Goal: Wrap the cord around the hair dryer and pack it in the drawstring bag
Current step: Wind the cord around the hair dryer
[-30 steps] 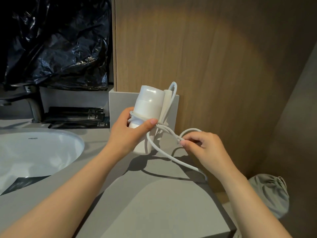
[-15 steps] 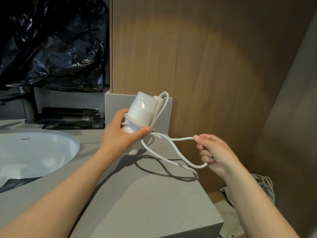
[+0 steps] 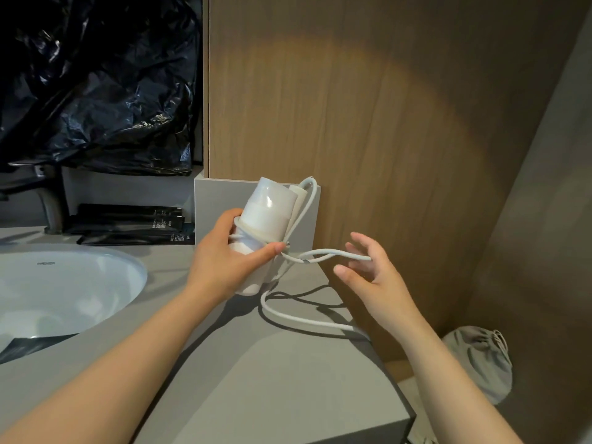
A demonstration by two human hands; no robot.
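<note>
So, you're partway through the wrap. Your left hand (image 3: 221, 267) grips the dryer (image 3: 267, 208) around its lower body, thumb across the front. It holds the dryer above the counter (image 3: 288, 379) near the back right corner, wide end up and tilted.

A couple of turns of cord (image 3: 320, 324) already circle the dryer's middle. One strand runs up beside what looks like the folded handle. The rest isn't wound: a loose loop reaches right to your right hand (image 3: 374, 280), and more slack droops onto the counter toward its right edge. I can't tell where the plug is.

Your right hand is released, fingers spread and nearly straight. The loop's end lies against the fingers and is not pinched.

The bag (image 3: 477, 363) lies off the counter, low beyond its right edge, bunched up, and I can't tell whether its mouth is open.

By my reckoning the winding is perhaps half done. Taking up the slack, securing the tail and all the packing remain.
</note>
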